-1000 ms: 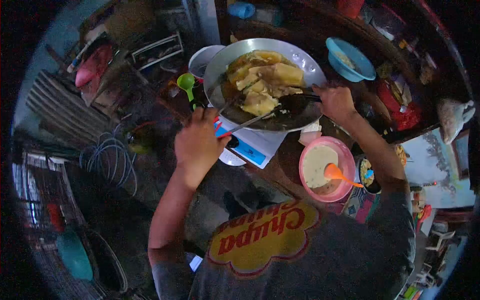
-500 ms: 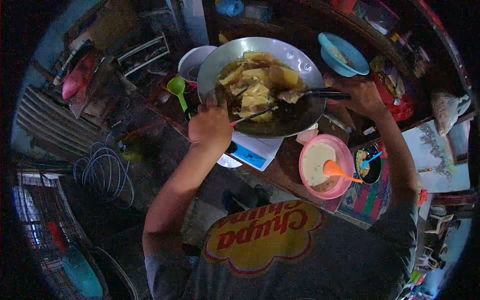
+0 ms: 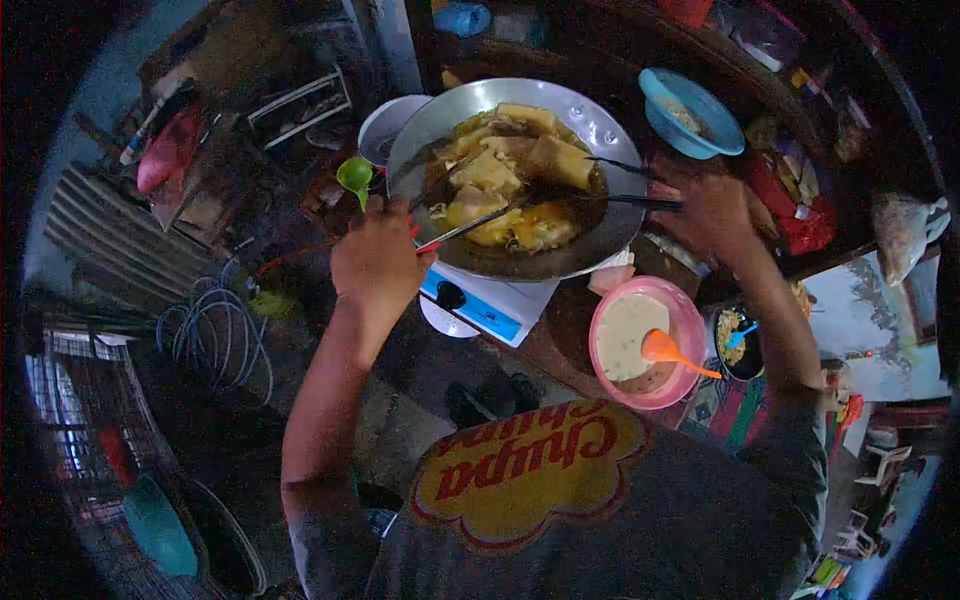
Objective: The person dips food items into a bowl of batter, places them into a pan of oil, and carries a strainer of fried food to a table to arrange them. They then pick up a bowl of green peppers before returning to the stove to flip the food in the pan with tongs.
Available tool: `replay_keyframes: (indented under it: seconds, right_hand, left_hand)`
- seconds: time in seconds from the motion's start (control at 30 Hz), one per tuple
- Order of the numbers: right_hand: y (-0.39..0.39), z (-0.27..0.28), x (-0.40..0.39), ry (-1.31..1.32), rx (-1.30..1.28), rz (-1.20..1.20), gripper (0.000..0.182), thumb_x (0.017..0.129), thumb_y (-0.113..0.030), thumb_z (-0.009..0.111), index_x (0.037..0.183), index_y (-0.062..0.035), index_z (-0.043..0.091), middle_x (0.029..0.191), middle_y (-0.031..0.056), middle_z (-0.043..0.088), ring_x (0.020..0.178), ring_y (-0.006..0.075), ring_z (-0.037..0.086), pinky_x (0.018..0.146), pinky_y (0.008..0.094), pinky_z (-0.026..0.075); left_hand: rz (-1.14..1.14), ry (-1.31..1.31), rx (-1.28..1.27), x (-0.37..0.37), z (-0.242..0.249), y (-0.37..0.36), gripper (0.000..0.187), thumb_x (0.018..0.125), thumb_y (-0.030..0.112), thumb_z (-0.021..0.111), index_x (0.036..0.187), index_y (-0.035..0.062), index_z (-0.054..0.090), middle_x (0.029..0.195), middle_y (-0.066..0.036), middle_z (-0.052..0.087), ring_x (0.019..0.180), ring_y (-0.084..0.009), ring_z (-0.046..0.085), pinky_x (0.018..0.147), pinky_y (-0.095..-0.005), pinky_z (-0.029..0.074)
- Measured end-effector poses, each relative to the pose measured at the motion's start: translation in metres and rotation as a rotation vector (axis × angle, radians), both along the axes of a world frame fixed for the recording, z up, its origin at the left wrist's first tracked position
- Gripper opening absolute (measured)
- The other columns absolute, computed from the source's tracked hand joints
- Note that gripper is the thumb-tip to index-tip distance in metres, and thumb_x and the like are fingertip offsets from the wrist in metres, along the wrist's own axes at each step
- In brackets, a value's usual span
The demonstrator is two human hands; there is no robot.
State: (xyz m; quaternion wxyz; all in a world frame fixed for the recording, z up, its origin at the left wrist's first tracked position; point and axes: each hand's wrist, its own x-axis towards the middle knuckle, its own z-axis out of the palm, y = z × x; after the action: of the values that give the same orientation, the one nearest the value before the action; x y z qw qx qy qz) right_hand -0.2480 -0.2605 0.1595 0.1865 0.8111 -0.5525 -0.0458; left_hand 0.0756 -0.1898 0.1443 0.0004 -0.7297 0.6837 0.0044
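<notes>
A wide metal wok [image 3: 420, 245] holds several folded, pale-yellow parcels [image 3: 487, 172] in brown oil [image 3: 590, 215]. At its near left rim, my left hand [image 3: 380, 262] is closed around a tool with red grips and two thin metal arms [image 3: 478, 228] reaching over the food. My right hand [image 3: 708, 212] is at the right rim, closed on dark tongs [image 3: 640, 202]. Their two arms are spread apart over the oil, with nothing visibly between them. Below the wok is a white and blue stove [image 3: 490, 318]. A green ladle [image 3: 355, 176] lies partly hidden behind my left hand.
A pink bowl [image 3: 605, 375] of pale batter with an orange ladle [image 3: 662, 347] stands near right. Beside it, a dark bowl [image 3: 752, 362] contains food and a blue spoon [image 3: 742, 335]. A blue basin [image 3: 735, 140] sits far right, a white bowl [image 3: 385, 125] behind the wok's left.
The tongs in my right hand have opened and let go of a piece of food. My left hand has moved left and slightly down with its tool.
</notes>
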Motion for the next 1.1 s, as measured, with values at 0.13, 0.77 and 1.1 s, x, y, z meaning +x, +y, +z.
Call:
replay_keyframes:
  seconds: [0.13, 0.77, 1.1]
  right_hand:
    - [-0.021, -0.042, 0.03, 0.09, 0.147, -0.087, 0.061, 0.065, -0.039, 0.062, 0.119, -0.0151, 0.044, 0.092, 0.0111, 0.059, 0.074, 0.0277, 0.06, 0.067, 0.0392, 0.048]
    - [-0.053, -0.006, -0.013, -0.098, 0.073, 0.129, 0.042, 0.067, -0.037, 0.062, 0.105, -0.0218, 0.057, 0.083, 0.0109, 0.062, 0.074, 0.0293, 0.059, 0.066, 0.0387, 0.047]
    - [-0.048, 0.025, -0.04, -0.088, 0.075, 0.123, 0.045, 0.061, -0.032, 0.066, 0.104, -0.0194, 0.058, 0.087, 0.012, 0.06, 0.08, 0.0289, 0.058, 0.07, 0.0388, 0.046]
  left_hand:
    - [-0.012, -0.022, -0.031, -0.022, -0.006, -0.009, 0.053, 0.066, 0.031, 0.066, 0.109, 0.0087, 0.046, 0.106, -0.013, 0.047, 0.097, -0.0265, 0.052, 0.066, -0.0353, 0.05]
    - [0.033, -0.142, -0.065, -0.02, -0.032, -0.024, 0.032, 0.075, 0.013, 0.048, 0.106, 0.0096, 0.05, 0.107, -0.011, 0.048, 0.089, -0.0253, 0.055, 0.064, -0.0329, 0.05]
    - [0.077, -0.153, -0.082, -0.012, -0.028, -0.023, 0.033, 0.075, 0.015, 0.051, 0.107, 0.0081, 0.049, 0.107, -0.011, 0.048, 0.094, -0.0268, 0.054, 0.066, -0.0348, 0.051]
